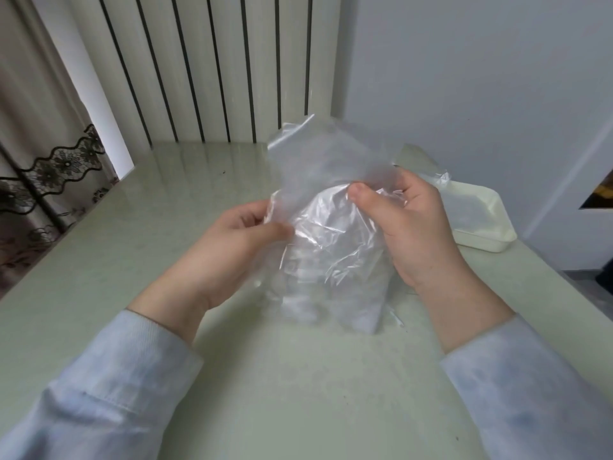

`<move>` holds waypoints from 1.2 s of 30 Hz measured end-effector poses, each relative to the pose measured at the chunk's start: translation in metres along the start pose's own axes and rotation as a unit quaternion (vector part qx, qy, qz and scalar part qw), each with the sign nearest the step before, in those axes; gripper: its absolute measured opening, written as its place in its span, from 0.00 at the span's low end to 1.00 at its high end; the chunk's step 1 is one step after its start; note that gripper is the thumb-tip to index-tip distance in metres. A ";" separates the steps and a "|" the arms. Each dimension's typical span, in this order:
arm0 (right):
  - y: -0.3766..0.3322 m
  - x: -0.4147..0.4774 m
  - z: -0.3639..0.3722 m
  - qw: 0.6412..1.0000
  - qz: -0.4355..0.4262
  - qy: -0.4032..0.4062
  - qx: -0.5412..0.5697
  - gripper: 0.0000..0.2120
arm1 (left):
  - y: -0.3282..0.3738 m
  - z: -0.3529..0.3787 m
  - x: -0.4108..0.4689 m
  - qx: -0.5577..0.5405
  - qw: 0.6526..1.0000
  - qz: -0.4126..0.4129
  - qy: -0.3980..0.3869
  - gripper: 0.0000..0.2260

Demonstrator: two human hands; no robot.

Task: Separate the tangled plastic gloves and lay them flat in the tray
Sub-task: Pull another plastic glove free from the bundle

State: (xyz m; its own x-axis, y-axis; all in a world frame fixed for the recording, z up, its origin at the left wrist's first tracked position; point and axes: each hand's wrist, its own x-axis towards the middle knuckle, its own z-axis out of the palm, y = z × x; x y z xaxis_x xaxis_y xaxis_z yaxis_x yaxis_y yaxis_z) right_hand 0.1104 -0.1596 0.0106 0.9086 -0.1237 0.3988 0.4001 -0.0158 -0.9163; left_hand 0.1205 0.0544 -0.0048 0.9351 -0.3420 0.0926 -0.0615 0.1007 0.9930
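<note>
Left hand [229, 247] and right hand [414, 234] pinch clear crumpled plastic gloves [331, 234]; shallow white tray [481, 240] lies just beyond the right hand

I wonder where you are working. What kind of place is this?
Probably a room in a home: what looks like a white radiator stands behind the pale green table, and a lace-trimmed curtain hangs at the left.

Pale table [132, 260], white radiator [205, 61], curtain [39, 144]

A home room: lace-trimmed curtain [49, 167], ribbed radiator [199, 68], pale table [132, 260].
</note>
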 end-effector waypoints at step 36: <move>0.021 -0.001 0.005 0.985 0.109 -0.076 -0.114 0.14 | -0.008 0.004 0.005 -0.093 0.993 -0.030 0.059 0.04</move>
State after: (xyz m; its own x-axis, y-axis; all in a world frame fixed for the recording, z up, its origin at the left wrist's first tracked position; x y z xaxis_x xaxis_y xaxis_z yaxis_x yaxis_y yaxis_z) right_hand 0.1182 -0.1549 -0.0093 0.9844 0.0011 0.1757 0.1713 -0.2290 -0.9582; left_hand 0.1243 0.0485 -0.0120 0.9702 -0.2420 0.0139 0.0507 0.2584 0.9647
